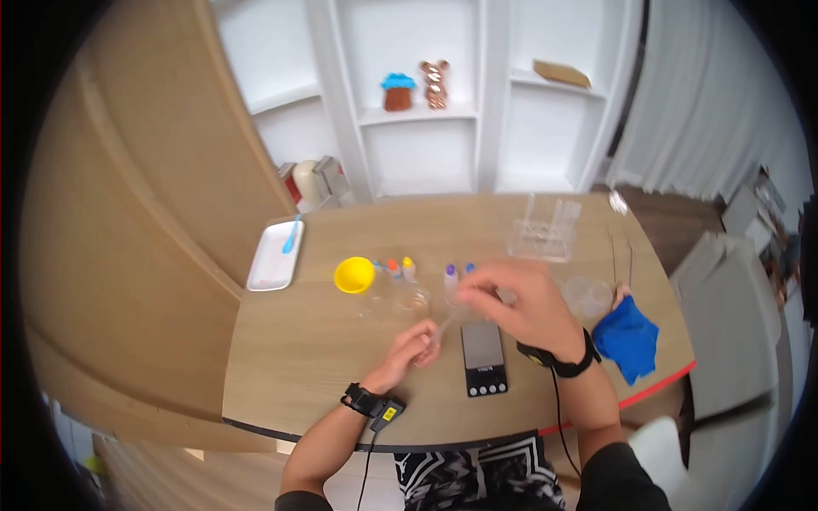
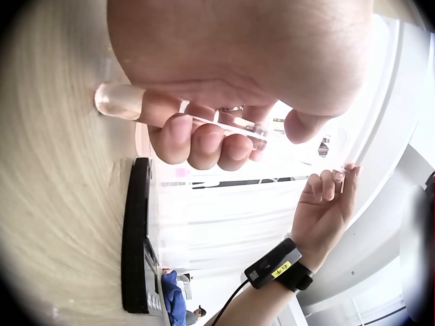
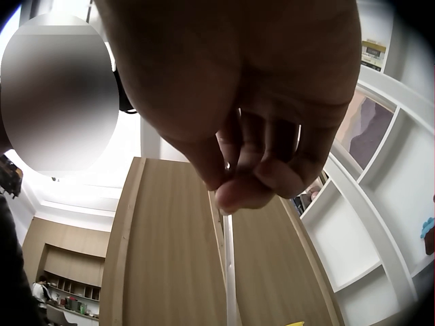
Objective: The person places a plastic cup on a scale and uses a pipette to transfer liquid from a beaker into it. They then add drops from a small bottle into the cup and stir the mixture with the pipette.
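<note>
In the left wrist view my left hand (image 2: 204,136) wraps its fingers round a clear test tube (image 2: 119,102), its rounded end sticking out past the little finger near the tabletop. My right hand (image 1: 528,307) is raised above a black digital scale (image 1: 484,349). Between its thumb and fingertips it pinches a thin, whitish see-through stick (image 3: 230,272), which points down. The stick's exact kind is hard to make out. In the head view my left hand (image 1: 413,345) sits left of the scale, lower than the right hand.
Beyond the hands stand a yellow bowl (image 1: 354,275), clear glassware (image 1: 413,298) and small bottles with coloured caps (image 1: 408,268). A clear rack (image 1: 541,241) is at the back; clear cups (image 1: 588,296) and a blue cloth (image 1: 628,341) lie right. A white tray (image 1: 271,262) holds a blue utensil (image 1: 291,238).
</note>
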A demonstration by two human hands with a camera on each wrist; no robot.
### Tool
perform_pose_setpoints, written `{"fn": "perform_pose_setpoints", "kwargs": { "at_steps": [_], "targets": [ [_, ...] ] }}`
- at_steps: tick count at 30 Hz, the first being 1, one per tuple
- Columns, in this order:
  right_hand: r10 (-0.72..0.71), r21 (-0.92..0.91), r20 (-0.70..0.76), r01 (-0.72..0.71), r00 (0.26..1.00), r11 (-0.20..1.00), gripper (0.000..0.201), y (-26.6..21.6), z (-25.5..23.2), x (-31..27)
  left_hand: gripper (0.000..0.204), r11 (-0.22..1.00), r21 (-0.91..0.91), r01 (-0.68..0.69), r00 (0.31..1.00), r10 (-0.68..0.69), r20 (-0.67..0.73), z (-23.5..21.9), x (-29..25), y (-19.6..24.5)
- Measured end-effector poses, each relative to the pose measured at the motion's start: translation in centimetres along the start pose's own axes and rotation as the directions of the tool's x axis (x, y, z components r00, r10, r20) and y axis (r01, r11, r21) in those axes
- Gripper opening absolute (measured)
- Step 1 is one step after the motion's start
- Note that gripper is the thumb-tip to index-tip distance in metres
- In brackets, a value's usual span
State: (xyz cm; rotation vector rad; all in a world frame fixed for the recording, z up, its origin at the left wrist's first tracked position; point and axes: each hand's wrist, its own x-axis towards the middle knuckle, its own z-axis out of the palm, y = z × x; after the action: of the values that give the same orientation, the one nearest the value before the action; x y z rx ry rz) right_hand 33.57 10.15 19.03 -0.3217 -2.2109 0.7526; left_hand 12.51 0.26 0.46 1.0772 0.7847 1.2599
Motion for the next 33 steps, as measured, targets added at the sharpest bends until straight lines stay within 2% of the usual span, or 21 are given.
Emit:
{"fn": "perform_pose_setpoints", "kwargs": {
  "at_steps": [1,4,6,8,10,13,15,18,21,26,33],
  "targets": [
    [-0.012,-0.018,0.032,0.013,0.999,1.000,0.006,-0.1,0.0,0.1,0.032,1.000,-0.009,0.000,1.000,0.000,0.012,0.0,0.1,0.2],
    [-0.044,0.027,-0.105,0.047,0.994,0.999,0.006,0.1,-0.5,-0.4,0.028,0.999,-0.009,-0.046,0.996,0.046,0.076,-0.1,0.1,0.5],
    [0.108,0.156,-0.195,-0.078,0.975,0.985,0.003,0.3,-2.6,-1.4,0.028,0.998,-0.027,-0.062,0.993,0.064,0.098,0.1,0.3,0.3],
    [0.178,0.260,-0.356,-0.086,0.917,0.962,0.005,-0.6,-5.2,-2.1,0.028,0.996,-0.046,-0.074,0.989,0.079,0.122,0.0,0.4,0.4],
    [0.094,0.147,-0.474,-0.027,0.876,0.989,0.007,-0.2,-9.2,-3.3,0.028,0.996,-0.056,-0.075,0.992,0.080,0.098,0.0,0.3,0.6],
    [0.072,-0.037,-0.599,-0.118,0.797,0.992,0.016,-0.5,-15.1,-6.6,0.029,0.995,-0.068,-0.072,0.995,0.077,0.067,0.0,0.3,0.4],
    [0.087,-0.100,-0.680,-0.210,0.728,0.973,0.020,0.0,-18.5,-9.3,0.029,0.994,-0.074,-0.078,0.995,0.083,0.057,-0.1,0.4,0.4],
    [0.117,-0.138,-0.745,-0.324,0.656,0.936,0.022,3.2,-22.5,-14.2,0.028,0.993,-0.081,-0.081,0.995,0.085,0.057,0.0,0.3,0.5],
    [0.238,-0.077,-0.761,-0.449,0.603,0.890,0.023,6.5,-22.6,-17.4,0.027,0.995,-0.067,-0.071,0.996,0.075,0.057,0.2,0.2,0.7],
    [0.343,-0.001,-0.738,-0.509,0.581,0.861,0.026,10.8,-19.9,-19.1,0.026,0.998,-0.035,-0.056,0.998,0.057,0.039,0.0,0.1,1.0],
    [0.458,0.083,-0.682,-0.562,0.570,0.823,0.023,13.0,-18.5,-19.4,0.028,0.998,0.006,-0.061,0.998,0.061,0.005,-0.1,0.0,1.0]
  ]
}}
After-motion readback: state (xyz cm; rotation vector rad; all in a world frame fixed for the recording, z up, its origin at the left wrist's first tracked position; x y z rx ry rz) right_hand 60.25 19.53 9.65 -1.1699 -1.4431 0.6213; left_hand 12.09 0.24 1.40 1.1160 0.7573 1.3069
